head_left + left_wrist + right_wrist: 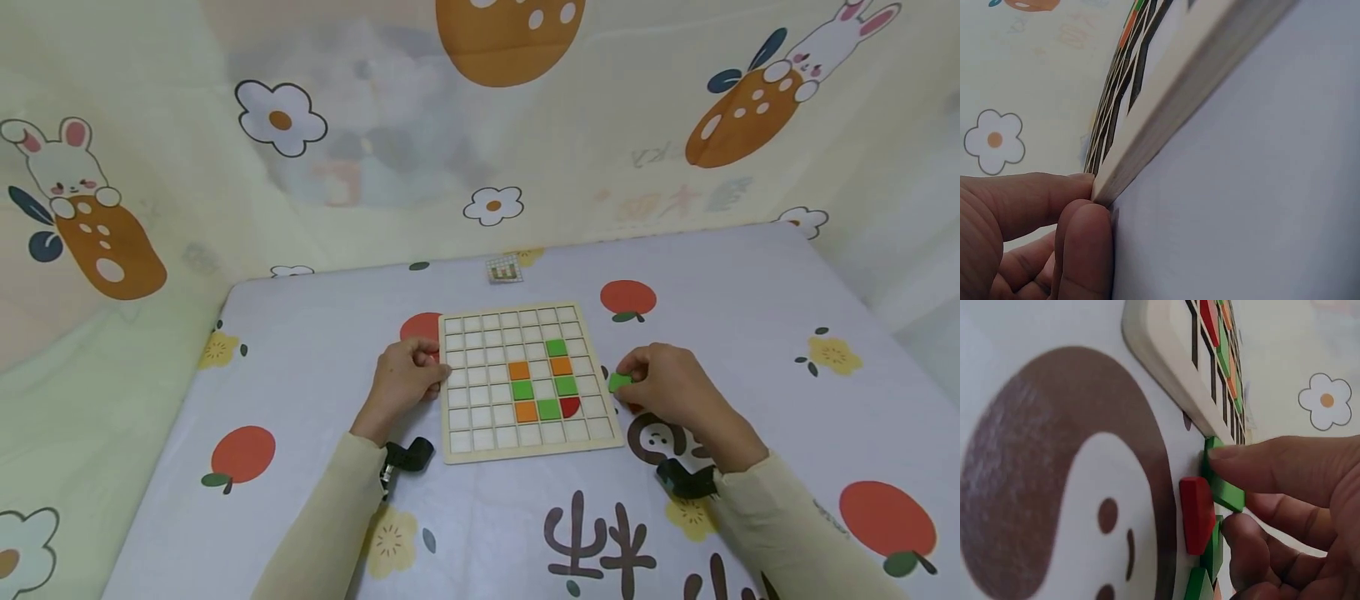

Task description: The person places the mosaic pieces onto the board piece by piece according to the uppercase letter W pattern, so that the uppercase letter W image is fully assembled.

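While the wooden grid board (529, 382) lies flat on the worktop (750, 333) under a fruit-print cloth, both hands sit at its sides.

Left hand (406, 379): at the board's left edge, curled fingers (1085, 244) touching the corner of the rim; grip narrow, thumb and fingertip closed against the wood.

Right hand (669, 385): just beside the board's right edge; grip pinching a green tile (619, 382) between thumb and forefinger, held on edge above the cloth.

Loose pieces by the right hand: one red tile (1197, 514) lying on the cloth, touching further green pieces (1210, 556) beneath the fingers.

Board contents: orange and green square tiles set in cells of the centre and right columns, one red half-round piece (571, 407) in the lower row of the group.

Small pattern card (504, 269): on the worktop, beyond the board's far edge, well apart.
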### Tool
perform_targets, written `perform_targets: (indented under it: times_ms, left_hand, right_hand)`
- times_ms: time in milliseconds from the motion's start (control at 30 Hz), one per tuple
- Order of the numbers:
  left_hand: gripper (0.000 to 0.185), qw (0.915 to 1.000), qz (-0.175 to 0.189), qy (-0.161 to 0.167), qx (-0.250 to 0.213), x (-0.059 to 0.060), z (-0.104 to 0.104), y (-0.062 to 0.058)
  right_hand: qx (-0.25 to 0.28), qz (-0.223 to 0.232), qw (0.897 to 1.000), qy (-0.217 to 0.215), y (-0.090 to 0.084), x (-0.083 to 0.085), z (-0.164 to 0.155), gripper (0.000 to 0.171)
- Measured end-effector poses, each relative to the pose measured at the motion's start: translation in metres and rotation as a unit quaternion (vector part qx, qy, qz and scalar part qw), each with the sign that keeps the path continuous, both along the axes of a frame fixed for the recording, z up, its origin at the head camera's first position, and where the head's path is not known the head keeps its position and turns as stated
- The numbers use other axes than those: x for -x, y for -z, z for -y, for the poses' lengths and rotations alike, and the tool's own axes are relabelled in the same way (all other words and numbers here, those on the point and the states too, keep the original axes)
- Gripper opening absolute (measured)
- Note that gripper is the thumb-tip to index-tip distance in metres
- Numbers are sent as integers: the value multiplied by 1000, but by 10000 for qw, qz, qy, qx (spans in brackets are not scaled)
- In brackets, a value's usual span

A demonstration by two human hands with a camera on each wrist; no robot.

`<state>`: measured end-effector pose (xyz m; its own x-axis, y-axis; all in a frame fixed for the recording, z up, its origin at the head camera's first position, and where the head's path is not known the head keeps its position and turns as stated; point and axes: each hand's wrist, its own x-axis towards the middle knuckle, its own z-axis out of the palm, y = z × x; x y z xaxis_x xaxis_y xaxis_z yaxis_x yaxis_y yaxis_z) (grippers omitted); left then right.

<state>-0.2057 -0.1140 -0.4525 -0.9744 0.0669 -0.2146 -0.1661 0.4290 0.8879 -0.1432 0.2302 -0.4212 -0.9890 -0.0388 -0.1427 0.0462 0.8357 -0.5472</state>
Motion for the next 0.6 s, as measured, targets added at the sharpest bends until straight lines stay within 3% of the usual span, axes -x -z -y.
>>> perform_targets:
  times_ms: [267, 467, 600]
  left_hand:
    - [32, 10000, 32, -9, 25, 0, -3, 0]
    - [33, 10000, 43, -9, 36, 0, -3, 1]
    - [34, 10000, 76, -57, 29, -1, -1, 1]
  right_hand:
    - [463, 9, 9989, -11, 2, -1, -9, 10]
    - [819, 191, 9961, -265, 0, -2, -12, 26]
    - [1221, 383, 9913, -314, -1, -2, -10, 27]
